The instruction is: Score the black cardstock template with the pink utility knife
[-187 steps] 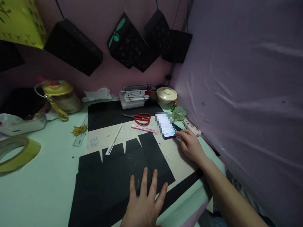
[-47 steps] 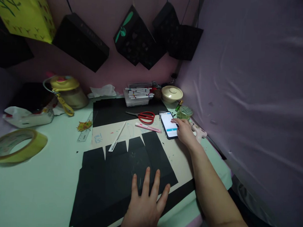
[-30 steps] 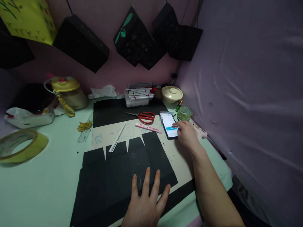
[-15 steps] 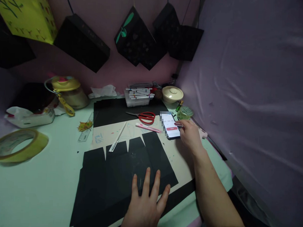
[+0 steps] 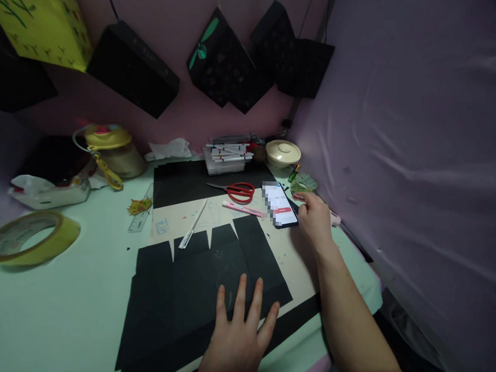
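My left hand (image 5: 239, 329) lies flat with fingers spread on a cut black paper sheet (image 5: 187, 281) at the near edge of the table. My right hand (image 5: 315, 218) reaches to the far right and rests beside a lit phone (image 5: 280, 205), fingers loosely curled with the index tip at the phone's right edge. It holds nothing that I can see. Red scissors (image 5: 235, 191), a pink craft knife (image 5: 243, 209) and a white pen (image 5: 193, 225) lie just left of the phone.
A yellow tape roll (image 5: 26, 245) sits at the left edge. A marker box (image 5: 227, 155), a cream lidded bowl (image 5: 282, 153) and a green tape roll (image 5: 304, 183) stand at the back. Black paper bags (image 5: 220, 60) hang on the pink wall. A purple cloth wall (image 5: 416, 148) closes the right side.
My right hand has slid from the phone's screen to its right side, and the screen now shows a red button. My left hand has stayed flat on the black paper.
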The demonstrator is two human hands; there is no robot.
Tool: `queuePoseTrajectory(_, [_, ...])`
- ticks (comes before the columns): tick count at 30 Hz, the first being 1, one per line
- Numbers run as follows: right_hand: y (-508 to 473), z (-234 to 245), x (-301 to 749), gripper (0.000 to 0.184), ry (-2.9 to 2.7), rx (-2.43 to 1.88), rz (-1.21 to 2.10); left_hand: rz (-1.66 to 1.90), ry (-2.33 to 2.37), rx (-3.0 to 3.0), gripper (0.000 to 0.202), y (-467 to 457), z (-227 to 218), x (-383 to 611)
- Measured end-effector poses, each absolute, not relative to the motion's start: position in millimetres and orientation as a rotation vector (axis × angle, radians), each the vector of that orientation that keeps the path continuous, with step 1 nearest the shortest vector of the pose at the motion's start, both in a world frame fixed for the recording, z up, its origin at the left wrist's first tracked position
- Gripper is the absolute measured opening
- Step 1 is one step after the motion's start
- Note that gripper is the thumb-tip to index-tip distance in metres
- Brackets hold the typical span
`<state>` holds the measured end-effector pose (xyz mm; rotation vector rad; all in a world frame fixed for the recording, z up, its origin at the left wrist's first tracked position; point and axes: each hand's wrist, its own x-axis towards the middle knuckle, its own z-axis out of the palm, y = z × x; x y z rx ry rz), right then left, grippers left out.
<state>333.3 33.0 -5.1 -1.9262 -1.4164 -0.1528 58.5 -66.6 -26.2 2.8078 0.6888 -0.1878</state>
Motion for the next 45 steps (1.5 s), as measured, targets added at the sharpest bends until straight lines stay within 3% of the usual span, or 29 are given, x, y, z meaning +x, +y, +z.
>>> queuePoseTrajectory(6, [34.0, -5.3, 330.3, 0.043, -1.402, -1.937, -0.11, -0.137, 0.729, 2.841, 0.1, -70.8, -35.9, 58.0])
queuePoseTrajectory(11, [32.1, -3.5, 323.2, 0.043, -1.417, -2.059, -0.048, -0.168, 0.691, 2.825, 0.094, -69.4, -30.4, 57.8])
queuePoseTrajectory(22, [29.7, -11.8, 304.8, 0.088, -1.626, -2.316, 0.02, -0.25, 0.69, 2.805, 0.092, -68.4, -22.1, 59.7])
queuePoseTrajectory(40, [29.3, -10.0, 300.3, 0.092, -1.575, -2.398, 0.051, -0.232, 0.707, 2.933, 0.102, -71.5, -32.5, 59.0])
queuePoseTrajectory(45, [29.6, -10.4, 301.4, 0.092, -1.584, -2.424, 0.06, -0.216, 0.699, 2.916, 0.097, -71.6, -32.6, 58.4])
